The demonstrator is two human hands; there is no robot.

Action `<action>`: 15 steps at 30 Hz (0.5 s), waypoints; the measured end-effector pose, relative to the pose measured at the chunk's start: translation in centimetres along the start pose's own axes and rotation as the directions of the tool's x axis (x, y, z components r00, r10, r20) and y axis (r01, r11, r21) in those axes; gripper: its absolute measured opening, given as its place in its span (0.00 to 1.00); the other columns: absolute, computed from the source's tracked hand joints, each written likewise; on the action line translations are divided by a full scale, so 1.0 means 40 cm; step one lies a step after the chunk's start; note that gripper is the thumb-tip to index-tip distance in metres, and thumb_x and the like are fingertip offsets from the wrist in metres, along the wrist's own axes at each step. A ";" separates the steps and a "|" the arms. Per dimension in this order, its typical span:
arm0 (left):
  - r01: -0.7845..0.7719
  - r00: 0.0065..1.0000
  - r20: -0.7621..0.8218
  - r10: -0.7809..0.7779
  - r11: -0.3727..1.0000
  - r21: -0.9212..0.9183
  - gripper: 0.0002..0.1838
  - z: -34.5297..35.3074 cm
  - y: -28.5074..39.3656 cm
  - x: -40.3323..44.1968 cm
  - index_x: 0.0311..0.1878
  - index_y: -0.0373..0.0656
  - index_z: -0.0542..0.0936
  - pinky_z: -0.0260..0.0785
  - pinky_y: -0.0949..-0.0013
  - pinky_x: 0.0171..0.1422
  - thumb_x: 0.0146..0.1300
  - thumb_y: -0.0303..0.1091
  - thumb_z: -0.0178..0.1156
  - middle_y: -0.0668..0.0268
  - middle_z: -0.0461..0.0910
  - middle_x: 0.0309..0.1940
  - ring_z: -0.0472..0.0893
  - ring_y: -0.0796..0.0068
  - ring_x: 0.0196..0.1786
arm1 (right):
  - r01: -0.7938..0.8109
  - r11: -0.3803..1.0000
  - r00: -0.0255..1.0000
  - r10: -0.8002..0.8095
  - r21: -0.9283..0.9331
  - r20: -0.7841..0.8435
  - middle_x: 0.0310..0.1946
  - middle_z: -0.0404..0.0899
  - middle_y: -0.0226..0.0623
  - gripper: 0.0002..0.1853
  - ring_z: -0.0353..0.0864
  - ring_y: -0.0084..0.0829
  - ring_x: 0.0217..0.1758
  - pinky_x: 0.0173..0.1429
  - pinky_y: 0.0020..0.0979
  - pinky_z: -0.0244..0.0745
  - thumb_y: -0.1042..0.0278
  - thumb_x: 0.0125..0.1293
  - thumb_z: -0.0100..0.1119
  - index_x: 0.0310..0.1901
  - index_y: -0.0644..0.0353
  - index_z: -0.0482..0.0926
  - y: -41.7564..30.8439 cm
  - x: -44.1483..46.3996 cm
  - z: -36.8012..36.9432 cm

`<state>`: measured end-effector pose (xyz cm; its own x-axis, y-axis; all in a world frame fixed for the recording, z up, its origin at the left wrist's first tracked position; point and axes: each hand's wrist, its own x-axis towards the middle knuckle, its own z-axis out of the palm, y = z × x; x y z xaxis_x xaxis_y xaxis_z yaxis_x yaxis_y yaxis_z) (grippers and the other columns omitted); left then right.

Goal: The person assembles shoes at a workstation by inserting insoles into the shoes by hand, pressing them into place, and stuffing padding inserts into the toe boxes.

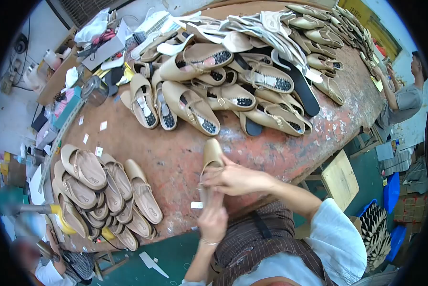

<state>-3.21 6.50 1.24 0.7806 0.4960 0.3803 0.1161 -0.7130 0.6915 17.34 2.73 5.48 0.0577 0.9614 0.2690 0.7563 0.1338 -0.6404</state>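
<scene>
Head view: 2 hands on shoe; shoe piles beyond, left.

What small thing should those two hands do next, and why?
Probably the right hand should hold the gold shoe steady while the left hand works at its heel end. The right hand grips the shoe's middle; the left, motion-blurred, is near the heel. Their exact work is too blurred to tell.

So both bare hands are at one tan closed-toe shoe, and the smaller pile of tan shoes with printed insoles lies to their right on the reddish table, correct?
Not quite: the left hand and right hand are at the tan shoe, but the head view shows the smaller pile lying to their left on the table.
</scene>
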 end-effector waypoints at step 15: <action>0.533 0.829 -0.422 -0.367 0.290 0.795 0.14 -0.820 -0.234 0.233 0.50 0.30 0.80 0.70 0.49 0.47 0.69 0.32 0.56 0.42 0.81 0.37 0.80 0.42 0.41 | 0.349 0.009 0.405 0.900 0.937 -0.159 0.47 0.75 0.47 0.09 0.77 0.42 0.54 0.69 0.44 0.74 0.83 0.65 0.54 0.47 0.70 0.71 0.500 0.309 -0.537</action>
<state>-17.15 34.05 18.45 0.3452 0.8822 0.3203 0.9379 -0.3363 -0.0846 47.18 12.12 11.42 0.8081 0.4714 -0.3533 -0.5839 0.5618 -0.5860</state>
